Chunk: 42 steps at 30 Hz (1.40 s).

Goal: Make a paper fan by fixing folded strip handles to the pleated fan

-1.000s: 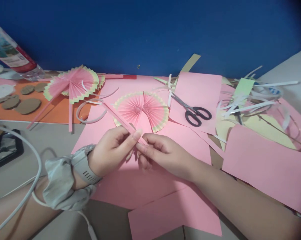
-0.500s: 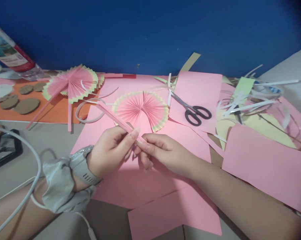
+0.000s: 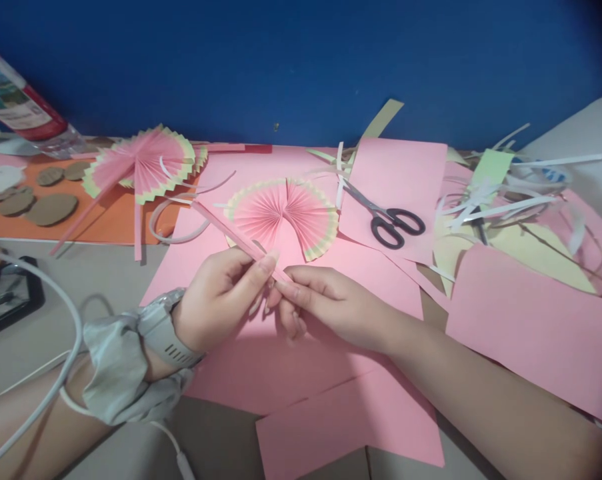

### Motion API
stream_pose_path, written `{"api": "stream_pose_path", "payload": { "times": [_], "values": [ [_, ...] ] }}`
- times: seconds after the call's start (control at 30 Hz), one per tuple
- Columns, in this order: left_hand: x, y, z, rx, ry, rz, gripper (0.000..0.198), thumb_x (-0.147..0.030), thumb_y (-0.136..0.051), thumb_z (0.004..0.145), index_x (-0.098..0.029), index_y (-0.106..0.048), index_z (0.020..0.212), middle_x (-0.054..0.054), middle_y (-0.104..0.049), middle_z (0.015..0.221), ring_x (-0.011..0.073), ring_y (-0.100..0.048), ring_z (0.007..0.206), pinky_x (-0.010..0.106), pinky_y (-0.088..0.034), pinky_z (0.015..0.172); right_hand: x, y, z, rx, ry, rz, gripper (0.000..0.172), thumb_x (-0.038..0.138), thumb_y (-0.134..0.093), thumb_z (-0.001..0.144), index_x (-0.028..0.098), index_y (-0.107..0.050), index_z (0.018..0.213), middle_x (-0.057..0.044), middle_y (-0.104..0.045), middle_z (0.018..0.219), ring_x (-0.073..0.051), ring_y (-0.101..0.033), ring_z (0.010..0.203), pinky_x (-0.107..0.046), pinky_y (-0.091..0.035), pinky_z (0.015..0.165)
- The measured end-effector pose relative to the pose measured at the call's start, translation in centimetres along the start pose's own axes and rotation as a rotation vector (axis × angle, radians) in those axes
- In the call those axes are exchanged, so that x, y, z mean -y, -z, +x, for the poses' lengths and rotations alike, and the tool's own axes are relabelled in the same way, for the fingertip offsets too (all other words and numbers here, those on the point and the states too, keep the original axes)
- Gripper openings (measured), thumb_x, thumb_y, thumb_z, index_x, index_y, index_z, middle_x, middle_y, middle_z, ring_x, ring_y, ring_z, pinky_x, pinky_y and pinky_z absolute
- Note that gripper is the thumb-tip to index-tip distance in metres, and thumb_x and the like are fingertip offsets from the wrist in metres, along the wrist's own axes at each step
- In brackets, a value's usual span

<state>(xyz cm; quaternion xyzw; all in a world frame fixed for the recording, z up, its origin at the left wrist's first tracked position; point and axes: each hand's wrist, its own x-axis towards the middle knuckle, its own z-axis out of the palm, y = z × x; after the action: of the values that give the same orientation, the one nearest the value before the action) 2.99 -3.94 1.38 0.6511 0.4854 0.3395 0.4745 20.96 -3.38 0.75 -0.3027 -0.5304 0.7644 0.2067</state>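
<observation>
Between my two hands is a narrow folded pink paper strip (image 3: 225, 230), slanting up to the left. My left hand (image 3: 225, 280) pinches it between thumb and fingers near its lower part. My right hand (image 3: 325, 300) is closed on its lower right end, its thumb on top; the fingertips of both hands nearly meet. Just beyond them a pleated pink paper fan (image 3: 265, 210) with a yellow-green edge lies opened out on pink paper sheets (image 3: 375, 280). To its right, black-handled scissors (image 3: 388, 223) rest on another pink sheet.
At the left, a second pleated fan (image 3: 155, 160) with pink strips lies partly on orange paper (image 3: 101, 227) beside cardboard discs (image 3: 53, 209). A bottle (image 3: 25, 107) leans behind. White paper scraps (image 3: 511, 210) pile up at the right. A white cable (image 3: 75, 320) crosses my left forearm.
Hardly anything differs. The view has shifted very slightly, and both hands keep their pinch on the pink strip in almost the same place.
</observation>
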Motion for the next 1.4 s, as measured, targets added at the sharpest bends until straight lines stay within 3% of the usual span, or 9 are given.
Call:
{"api": "stream_pose_path", "payload": {
  "times": [0.17,0.33,0.57,0.93,1.03,1.1,1.17,1.3,1.4],
  "values": [
    [0.1,0.0,0.1,-0.004,0.004,-0.064,0.04,-0.033,-0.045,0.094,-0.017,-0.051,0.058,-0.004,-0.05,0.045,0.0072,-0.047,0.042,0.019,-0.04,0.044,0.3,0.0,-0.1,-0.002,0.012,-0.015,0.031,0.039,-0.041,0.098,0.014,-0.058,0.09,0.0,-0.06,0.063,-0.01,-0.055,0.059,-0.023,-0.047,0.062],
    [0.2,-0.3,0.3,-0.128,0.002,-0.235,0.036,-0.032,-0.044,0.094,-0.019,-0.045,0.06,-0.006,-0.046,0.045,0.0071,-0.045,0.041,0.02,-0.041,0.045,0.4,-0.1,-0.1,-0.021,0.007,0.003,0.024,0.036,-0.048,0.095,0.015,-0.06,0.094,0.0,-0.06,0.063,-0.009,-0.054,0.058,-0.021,-0.044,0.059],
    [-0.2,-0.1,0.5,0.081,0.003,-0.195,0.036,-0.035,-0.046,0.093,-0.017,-0.049,0.062,-0.004,-0.049,0.051,0.0071,-0.047,0.045,0.02,-0.042,0.048,0.4,-0.2,-0.2,-0.02,0.021,-0.063,0.036,0.039,-0.038,0.098,0.014,-0.063,0.098,0.0,-0.059,0.062,-0.011,-0.056,0.06,-0.024,-0.047,0.062],
    [0.0,0.2,0.4,0.055,-0.021,-0.064,0.042,-0.03,-0.04,0.096,-0.018,-0.047,0.056,-0.004,-0.047,0.045,0.0074,-0.046,0.043,0.02,-0.04,0.047,0.4,-0.4,-0.3,-0.004,0.044,-0.089,0.03,0.037,-0.033,0.1,0.016,-0.054,0.094,0.0,-0.058,0.064,-0.011,-0.055,0.06,-0.025,-0.047,0.063],
    [-0.2,0.2,0.5,-0.076,-0.022,0.002,0.041,-0.026,-0.041,0.095,-0.019,-0.044,0.055,-0.005,-0.044,0.041,0.0069,-0.043,0.039,0.019,-0.038,0.044,-0.1,-0.5,-0.5,-0.175,0.135,-0.157,0.019,0.037,-0.048,0.094,0.022,-0.042,0.102,-0.001,-0.058,0.082,-0.013,-0.056,0.07,-0.025,-0.046,0.061],
    [-0.3,0.2,0.5,-0.137,-0.019,0.037,0.041,-0.026,-0.041,0.095,-0.019,-0.043,0.054,-0.005,-0.043,0.039,0.0069,-0.041,0.038,0.019,-0.038,0.043,-0.4,-0.5,-0.5,-0.368,0.234,-0.352,0.028,0.035,-0.062,0.087,0.024,-0.04,0.101,-0.002,-0.053,0.093,-0.014,-0.055,0.078,-0.025,-0.045,0.061],
    [-0.4,0.2,0.4,-0.146,-0.027,0.043,0.041,-0.027,-0.041,0.094,-0.02,-0.042,0.054,-0.005,-0.043,0.039,0.0073,-0.042,0.038,0.019,-0.039,0.043,-0.5,-0.4,-0.5,-0.504,0.346,-0.598,0.025,0.032,-0.065,0.084,0.023,-0.043,0.094,-0.003,-0.051,0.093,-0.016,-0.053,0.082,-0.027,-0.045,0.063],
    [-0.3,-0.1,0.4,-0.077,-0.015,-0.048,0.035,-0.027,-0.043,0.094,-0.019,-0.046,0.059,-0.005,-0.045,0.044,0.0079,-0.045,0.041,0.02,-0.042,0.046,-0.6,0.0,-0.1,-0.575,0.64,-0.876,0.01,0.022,-0.057,0.09,0.021,-0.047,0.087,-0.003,-0.052,0.087,-0.017,-0.051,0.086,-0.031,-0.044,0.073],
    [-0.3,-0.2,0.4,0.051,0.005,-0.046,0.039,-0.03,-0.041,0.095,-0.018,-0.052,0.06,-0.003,-0.05,0.05,0.0084,-0.048,0.047,0.021,-0.044,0.053,-0.6,0.2,0.0,-0.579,0.711,-0.95,0.008,0.016,-0.056,0.089,0.02,-0.049,0.088,-0.003,-0.054,0.088,-0.017,-0.051,0.089,-0.032,-0.043,0.078]
  ]
}}
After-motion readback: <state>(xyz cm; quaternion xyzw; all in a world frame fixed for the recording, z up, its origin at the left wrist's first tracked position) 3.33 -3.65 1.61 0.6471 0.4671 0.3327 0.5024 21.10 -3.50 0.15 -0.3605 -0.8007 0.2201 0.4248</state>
